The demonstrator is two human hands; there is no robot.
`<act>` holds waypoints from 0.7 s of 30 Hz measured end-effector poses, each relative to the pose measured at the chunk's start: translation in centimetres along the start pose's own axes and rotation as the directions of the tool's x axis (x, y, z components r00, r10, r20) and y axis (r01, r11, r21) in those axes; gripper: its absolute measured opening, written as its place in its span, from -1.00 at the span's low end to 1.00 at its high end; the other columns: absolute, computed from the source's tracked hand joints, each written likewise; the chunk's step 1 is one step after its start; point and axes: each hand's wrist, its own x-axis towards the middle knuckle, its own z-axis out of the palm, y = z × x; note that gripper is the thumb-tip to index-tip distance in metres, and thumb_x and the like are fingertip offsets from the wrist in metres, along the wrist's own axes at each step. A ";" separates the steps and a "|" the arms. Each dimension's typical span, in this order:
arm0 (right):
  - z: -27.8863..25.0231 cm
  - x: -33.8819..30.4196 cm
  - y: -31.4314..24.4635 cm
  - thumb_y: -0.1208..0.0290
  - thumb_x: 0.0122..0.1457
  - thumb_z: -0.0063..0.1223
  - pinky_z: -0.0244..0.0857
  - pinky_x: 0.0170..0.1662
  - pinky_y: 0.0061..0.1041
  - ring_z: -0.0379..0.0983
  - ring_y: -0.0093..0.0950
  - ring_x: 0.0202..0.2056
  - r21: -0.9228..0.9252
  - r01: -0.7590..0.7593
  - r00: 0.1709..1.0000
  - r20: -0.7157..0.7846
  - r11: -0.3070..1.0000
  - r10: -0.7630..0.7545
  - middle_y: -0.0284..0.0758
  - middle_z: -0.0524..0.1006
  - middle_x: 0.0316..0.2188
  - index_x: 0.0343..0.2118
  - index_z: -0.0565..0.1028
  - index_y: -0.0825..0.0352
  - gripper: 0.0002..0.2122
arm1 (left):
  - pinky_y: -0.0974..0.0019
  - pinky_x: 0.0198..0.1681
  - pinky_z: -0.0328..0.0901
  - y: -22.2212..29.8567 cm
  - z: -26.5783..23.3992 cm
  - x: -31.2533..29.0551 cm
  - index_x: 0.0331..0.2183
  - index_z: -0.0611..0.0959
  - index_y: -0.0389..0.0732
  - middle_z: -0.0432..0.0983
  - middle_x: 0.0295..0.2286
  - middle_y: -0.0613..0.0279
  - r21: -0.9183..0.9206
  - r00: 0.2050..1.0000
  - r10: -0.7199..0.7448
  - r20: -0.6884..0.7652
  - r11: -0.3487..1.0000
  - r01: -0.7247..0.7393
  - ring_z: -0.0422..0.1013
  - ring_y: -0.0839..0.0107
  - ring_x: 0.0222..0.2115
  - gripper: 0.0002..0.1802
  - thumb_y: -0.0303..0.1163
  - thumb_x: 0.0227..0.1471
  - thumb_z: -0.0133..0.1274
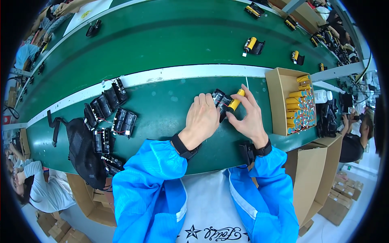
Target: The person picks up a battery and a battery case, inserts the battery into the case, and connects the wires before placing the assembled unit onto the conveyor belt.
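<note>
A yellow cylindrical battery [236, 100] is pinched between the thumb and fingers of my right hand [252, 119], tilted over a small black plastic casing [219, 97]. From the left, my left hand [201, 119] grips that casing, its fingers bent and covering part of it. The battery lies against or just over the casing's right part; whether it is seated cannot be made out. Several more open black casings [123, 122] with thin wires lie on the green table [162, 105] to the left of my hands.
A cardboard box [276, 103] of yellow batteries stands to the right, with a white bottle [321, 96] beyond it. At left lies a black mesh bag [83, 152]. Past a pale rail [170, 73], a green belt [170, 38] carries casings with batteries. Open cartons [308, 174] flank me; other people sit at both sides.
</note>
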 end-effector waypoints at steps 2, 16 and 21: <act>-0.1 -0.1 -0.1 0.53 -0.07 0.32 0.37 0.00 -0.40 0.49 -0.17 -0.04 0.012 0.003 0.999 0.034 1.000 -0.003 -0.04 0.35 0.14 -0.22 0.59 0.32 -0.71 | 0.09 -0.24 0.36 0.0 0.0 0.0 -0.16 0.41 -0.53 0.38 -0.31 -0.17 -0.008 1.000 -0.001 0.003 1.000 0.002 0.39 -0.03 -0.28 -0.55 -0.39 -0.01 0.12; 4.4 -0.8 -2.6 0.51 -0.06 0.33 0.43 -0.10 -0.32 0.49 -0.11 -0.13 0.101 0.089 0.993 -0.082 0.991 -0.081 0.07 0.27 0.15 -0.22 0.63 0.28 -0.73 | 0.08 -0.28 0.42 -2.4 -1.6 -0.7 -0.07 0.41 -0.43 0.39 -0.28 -0.11 -0.143 0.999 0.046 0.015 0.989 -0.044 0.45 -0.04 -0.29 -0.48 -0.43 -0.07 0.19; 3.9 -0.5 -3.5 0.48 -0.03 0.33 0.42 -0.01 -0.31 0.46 -0.10 -0.02 -0.084 0.069 0.998 -0.004 0.994 -0.070 0.00 0.31 0.14 -0.23 0.63 0.29 -0.75 | 0.05 -0.36 0.44 -3.3 -3.6 -1.5 0.01 0.46 -0.26 0.40 -0.21 -0.06 -0.232 0.987 0.158 0.039 0.962 -0.145 0.51 -0.02 -0.39 -0.49 -0.48 -0.03 0.16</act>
